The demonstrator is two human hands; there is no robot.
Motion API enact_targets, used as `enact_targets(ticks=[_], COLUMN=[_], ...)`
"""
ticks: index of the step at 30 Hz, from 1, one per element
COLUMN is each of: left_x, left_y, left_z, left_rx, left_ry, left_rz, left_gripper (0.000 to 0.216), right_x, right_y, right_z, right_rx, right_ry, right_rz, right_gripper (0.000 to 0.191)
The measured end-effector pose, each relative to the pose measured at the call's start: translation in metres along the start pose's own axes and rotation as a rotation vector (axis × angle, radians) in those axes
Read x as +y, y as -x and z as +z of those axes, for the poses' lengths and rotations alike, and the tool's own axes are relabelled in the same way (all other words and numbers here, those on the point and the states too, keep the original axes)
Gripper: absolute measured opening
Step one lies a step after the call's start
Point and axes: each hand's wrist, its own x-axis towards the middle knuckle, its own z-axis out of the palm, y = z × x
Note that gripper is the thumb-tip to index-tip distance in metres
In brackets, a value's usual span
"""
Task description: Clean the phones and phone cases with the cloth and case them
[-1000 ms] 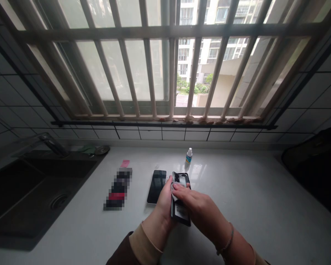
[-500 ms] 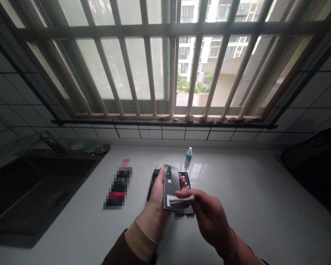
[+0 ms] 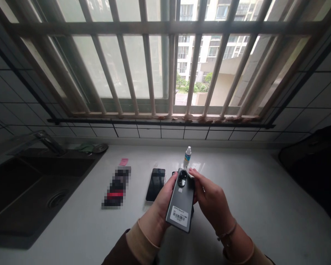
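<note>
A dark grey smartphone point(image 3: 182, 200), back facing up, rests in my left hand point(image 3: 164, 197), which is closed around its left side. A barcode label point(image 3: 180, 215) is stuck near its lower end. My right hand point(image 3: 211, 191) pinches a folded white cloth point(image 3: 189, 173) against the phone's upper right edge by the camera bump. Under the held phone, a black phone case point(image 3: 192, 211) lies on the counter, mostly hidden. Left of my left hand lies a second phone point(image 3: 156, 184), dark screen up.
A small white-capped bottle point(image 3: 188, 154) stands behind the phone on the white counter point(image 3: 251, 191). To the left are a pink slip point(image 3: 123, 162), a pixelated dark item point(image 3: 116, 188) and a dark sink point(image 3: 35, 195) with a faucet point(image 3: 49, 141). At far right sits a black bag point(image 3: 314, 165).
The held phone has moved right and toward me, uncovering the second phone. My right hand and the cloth have shifted from the label end up to the camera end.
</note>
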Motion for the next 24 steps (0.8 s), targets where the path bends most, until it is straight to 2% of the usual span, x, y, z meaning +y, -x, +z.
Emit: enact_targets(ticks=[3,6,8,10,13,15,18,21,23,24], left_x=[0.000,0.004,0.009,0.016,0.030,0.037,0.044,0.048,0.050,0.050], left_y=[-0.009,-0.015,-0.015,-0.014,-0.012,-0.010,-0.007,-0.005,-0.003,-0.002], left_z=[-0.004,-0.007,-0.010,-0.013,-0.017,-0.018,-0.019,-0.017,-0.016,-0.015], left_rx=[-0.052,-0.019,0.051,0.183,0.359,0.393,0.393,0.389,0.378,0.361], left_ry=[0.026,0.067,0.088,0.078,0.041,0.045,0.085,0.129,0.143,0.139], left_rz=[0.096,0.144,0.125,0.155,0.334,0.416,0.446,0.522,0.562,0.554], left_gripper=[0.043,0.048,0.055,0.059,0.057,0.057,0.058,0.054,0.054,0.054], right_x=[0.001,0.001,-0.003,-0.008,-0.014,-0.017,-0.021,-0.023,-0.021,-0.018], right_y=[0.001,0.004,0.008,0.012,0.016,0.017,0.017,0.018,0.019,0.019], right_z=[0.006,0.011,0.015,0.018,0.022,0.023,0.020,0.015,0.013,0.013], right_rx=[-0.055,-0.175,-0.267,-0.354,-0.441,-0.457,-0.475,-0.490,-0.417,-0.339], right_ry=[0.003,0.014,-0.017,-0.086,-0.194,-0.250,-0.318,-0.374,-0.428,-0.452], right_rz=[-0.084,-0.184,-0.232,-0.249,-0.278,-0.312,-0.331,-0.253,-0.104,-0.005], right_gripper=[0.038,0.039,0.040,0.040,0.039,0.039,0.037,0.033,0.027,0.027])
